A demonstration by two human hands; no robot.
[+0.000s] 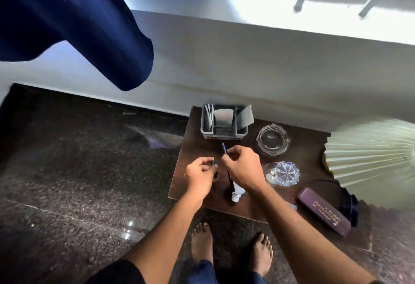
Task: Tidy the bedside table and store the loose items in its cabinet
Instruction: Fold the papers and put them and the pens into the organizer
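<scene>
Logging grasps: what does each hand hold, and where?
The right hand pinches a slim blue pen below its top end; left hand pinches a small dark piece, perhaps a cap.

Forearms (170,223) bare. Dark short sleeve (116,272) on left arm. Blue denim trousers (203,272), frayed hem. Feet (202,238) bare.

Left hand (199,177) and right hand (244,169) hover close, fingers pinched.
</scene>
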